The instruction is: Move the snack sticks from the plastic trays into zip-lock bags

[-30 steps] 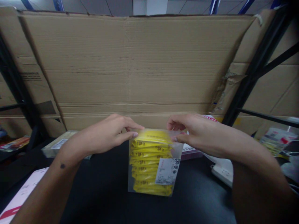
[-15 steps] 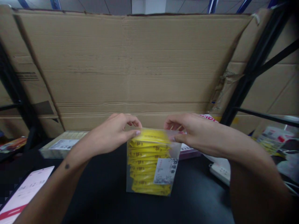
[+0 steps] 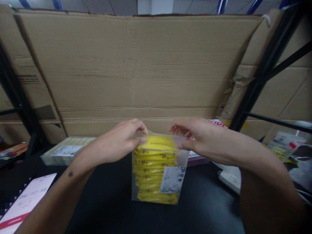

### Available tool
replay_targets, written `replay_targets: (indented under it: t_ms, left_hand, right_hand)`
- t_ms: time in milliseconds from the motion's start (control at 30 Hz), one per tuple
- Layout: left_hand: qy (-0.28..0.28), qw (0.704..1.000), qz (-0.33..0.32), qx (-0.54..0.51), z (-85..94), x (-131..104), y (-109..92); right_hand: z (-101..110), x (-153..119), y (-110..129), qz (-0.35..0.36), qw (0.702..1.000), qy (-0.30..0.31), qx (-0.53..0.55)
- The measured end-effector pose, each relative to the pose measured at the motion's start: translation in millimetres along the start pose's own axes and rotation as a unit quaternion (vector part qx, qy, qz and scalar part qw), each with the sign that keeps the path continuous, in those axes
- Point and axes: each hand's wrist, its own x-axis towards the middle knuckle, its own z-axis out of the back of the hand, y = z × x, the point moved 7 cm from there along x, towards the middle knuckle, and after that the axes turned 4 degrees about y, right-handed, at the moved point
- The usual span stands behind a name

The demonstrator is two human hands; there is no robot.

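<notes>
A clear plastic box stands upright in front of me, filled with stacked yellow sachets and bearing a white printed label. My left hand pinches its upper left edge, thumb in front and fingers curled behind. At the upper right corner is my right hand, its thumb against the front and its fingers bent over the far side. The top edge of the box bows a little between the hands. The right fingertips are partly hidden behind the box.
The box rests on a black tabletop. A phone lies at left, with a pale labelled box behind it. A white power strip is at right. Cardboard walls the back, between black metal posts.
Both hands stay at the top of the box with only slight finger movement. The left hand has shifted a little, and the box's top edge looks slightly more bent.
</notes>
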Motion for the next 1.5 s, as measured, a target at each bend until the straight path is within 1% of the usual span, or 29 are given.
replay_targets:
  t_ms: [100, 200, 333, 500, 600, 667, 767, 833, 867, 933, 1000, 1067, 1100, 1267, 1433, 1500]
  left_hand:
    - [0.012, 1.0, -0.004, -0.008, -1.4, -0.7, -0.1]
    - [0.015, 1.0, -0.012, 0.007, -0.6, -2.5, -2.7]
    - [-0.01, 0.998, -0.023, 0.055, 2.1, -4.1, -6.7]
    - [-0.03, 0.996, -0.02, 0.08, 3.8, -2.9, -8.4]
    - [-0.022, 0.995, -0.019, 0.095, 7.3, -4.2, -10.5]
    - [0.004, 0.995, -0.044, 0.092, 9.3, -7.6, -15.0]
    - [0.073, 0.993, -0.08, 0.053, 10.6, -15.9, -19.0]
    - [0.113, 0.99, -0.077, 0.021, 11.6, -20.3, -16.2]
    - [0.121, 0.99, -0.07, 0.009, 12.4, -21.2, -13.4]
    - [0.105, 0.993, -0.048, -0.004, 15.5, -19.2, -6.1]
    - [0.061, 0.998, -0.028, -0.015, 18.5, -13.5, 1.0]
    - [0.026, 0.999, -0.02, -0.034, 17.7, -6.2, 5.4]
    - [0.021, 0.998, -0.02, -0.047, 15.3, -2.4, 6.3]
    - [0.039, 0.992, -0.03, -0.114, 1.5, 11.3, 9.2]
    - [0.059, 0.974, -0.025, -0.215, -6.9, 14.5, 17.8]
    - [0.067, 0.968, -0.018, -0.241, -9.7, 14.5, 20.5]
  right_hand:
    - [0.3, -0.1, 0.2, 0.0, 1.0, 0.0, 0.004]
    - [-0.5, 0.2, 0.5, 0.002, 1.0, 0.006, 0.002]
    - [-0.4, 0.2, 1.1, 0.002, 1.0, 0.002, -0.011]
    - [0.6, -1.8, 3.4, 0.002, 1.0, -0.011, -0.025]
    - [0.1, -2.1, 3.4, 0.002, 1.0, -0.004, -0.022]
    - [-0.2, -1.7, 2.1, 0.003, 1.0, 0.009, -0.018]
    - [1.7, 0.0, 0.8, 0.014, 1.0, 0.024, -0.009]
    - [3.6, 2.1, 1.7, 0.03, 0.999, 0.032, 0.007]
    - [4.3, 3.3, 2.3, 0.035, 0.999, 0.036, 0.017]
    - [4.0, 6.1, 2.6, 0.035, 0.998, 0.046, 0.04]
    - [1.9, 8.5, 2.5, 0.029, 0.996, 0.057, 0.058]
    - [-1.2, 10.0, 3.0, 0.028, 0.995, 0.066, 0.071]
    - [-2.3, 10.6, 3.3, 0.031, 0.995, 0.066, 0.073]
    - [-1.6, 12.7, 3.2, 0.055, 0.994, 0.049, 0.082]
    - [-1.9, 14.6, 2.5, 0.069, 0.988, 0.067, 0.118]
    - [-1.7, 15.3, 2.9, 0.078, 0.987, 0.066, 0.121]
